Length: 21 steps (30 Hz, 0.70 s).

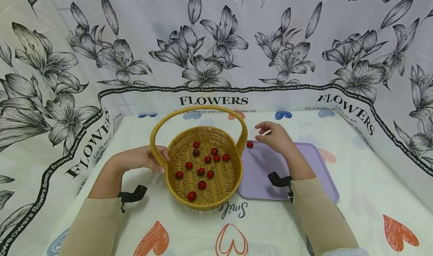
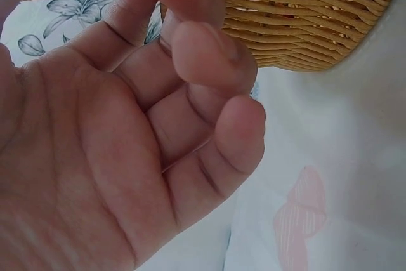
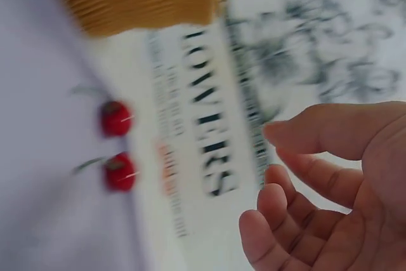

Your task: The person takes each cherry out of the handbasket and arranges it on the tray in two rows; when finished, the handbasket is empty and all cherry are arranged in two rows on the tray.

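My left hand (image 1: 143, 159) grips the yellow wicker basket (image 1: 204, 207) where its tall arched handle (image 1: 153, 141) meets the left rim. In the left wrist view, the curled fingers (image 2: 216, 61) overlap the woven side. Several red cherries (image 1: 201, 171) lie spread over the basket's bottom. My right hand (image 1: 275, 138), fingers loosely bent and holding nothing, hovers over the far part of the lilac tray (image 1: 262, 182). A cherry (image 1: 250, 144) with a stem sits at the tray's far left, just left of those fingers. The right wrist view shows a second cherry (image 3: 120, 172) beside it.
The basket stands directly left of the tray, its right side close against the tray's edge. A white cloth (image 1: 189, 233) with printed hearts covers the table. Behind hangs a flower-printed curtain (image 1: 216, 34). Each wrist carries a black camera mount (image 1: 133, 194).
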### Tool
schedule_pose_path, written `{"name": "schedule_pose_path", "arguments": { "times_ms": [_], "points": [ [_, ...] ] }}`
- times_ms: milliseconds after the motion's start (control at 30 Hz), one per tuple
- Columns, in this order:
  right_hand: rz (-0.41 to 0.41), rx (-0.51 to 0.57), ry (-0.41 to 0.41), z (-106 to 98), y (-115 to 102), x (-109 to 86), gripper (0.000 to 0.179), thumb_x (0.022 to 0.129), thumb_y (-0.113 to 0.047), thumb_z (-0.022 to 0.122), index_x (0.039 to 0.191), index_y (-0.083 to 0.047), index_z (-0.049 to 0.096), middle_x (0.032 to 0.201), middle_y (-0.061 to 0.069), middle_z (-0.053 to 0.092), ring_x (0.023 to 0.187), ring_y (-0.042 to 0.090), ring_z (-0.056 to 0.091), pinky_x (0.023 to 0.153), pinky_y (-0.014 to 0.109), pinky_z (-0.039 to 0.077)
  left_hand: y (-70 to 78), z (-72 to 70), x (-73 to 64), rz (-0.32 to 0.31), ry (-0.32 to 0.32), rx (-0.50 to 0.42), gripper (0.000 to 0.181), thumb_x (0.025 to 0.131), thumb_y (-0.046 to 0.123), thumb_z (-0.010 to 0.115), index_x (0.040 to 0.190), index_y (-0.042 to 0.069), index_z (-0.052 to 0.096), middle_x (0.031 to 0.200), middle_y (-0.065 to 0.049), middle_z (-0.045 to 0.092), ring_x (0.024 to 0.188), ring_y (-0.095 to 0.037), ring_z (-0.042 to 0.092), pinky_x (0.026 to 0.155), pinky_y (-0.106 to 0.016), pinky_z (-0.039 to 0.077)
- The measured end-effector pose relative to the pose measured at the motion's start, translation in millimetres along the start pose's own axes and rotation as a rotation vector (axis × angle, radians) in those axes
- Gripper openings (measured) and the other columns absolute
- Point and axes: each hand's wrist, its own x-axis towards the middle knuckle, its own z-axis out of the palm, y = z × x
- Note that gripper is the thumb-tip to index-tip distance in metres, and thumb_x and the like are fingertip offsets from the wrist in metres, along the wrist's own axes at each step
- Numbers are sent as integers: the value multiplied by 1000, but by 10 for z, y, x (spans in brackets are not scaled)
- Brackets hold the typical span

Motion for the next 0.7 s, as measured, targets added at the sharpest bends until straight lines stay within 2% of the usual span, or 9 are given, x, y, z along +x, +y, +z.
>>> {"name": "schedule_pose_path", "arguments": {
  "times_ms": [167,400,567,700],
  "points": [
    [-43,61,22,-161,-233,-185,34,97,-24,72,128,-12,66,105,9,61,93,26,61,72,38,47,-7,-2,0,2,2,-3,26,90,12,77,109,0,65,96,-11,62,82,-21,52,75,-36,44],
    [-144,127,35,-164,-604,-528,20,97,-25,72,113,-13,69,95,7,62,87,25,61,70,39,48,-8,8,0,1,11,1,26,89,12,78,109,0,65,97,-10,63,83,-21,52,75,-36,44],
    [-263,137,-37,18,-799,-740,5,95,-17,75,97,-13,72,86,3,66,79,24,62,68,37,50,-5,19,-8,-1,8,3,26,89,12,78,108,1,65,95,-10,63,83,-21,53,75,-36,43],
    [-361,44,-95,367,-875,-772,4,92,-17,77,92,-17,72,83,-5,65,77,16,61,68,32,52,4,16,-10,7,9,4,26,89,11,78,108,0,65,97,-11,63,83,-21,52,75,-35,44]
  ]
}}
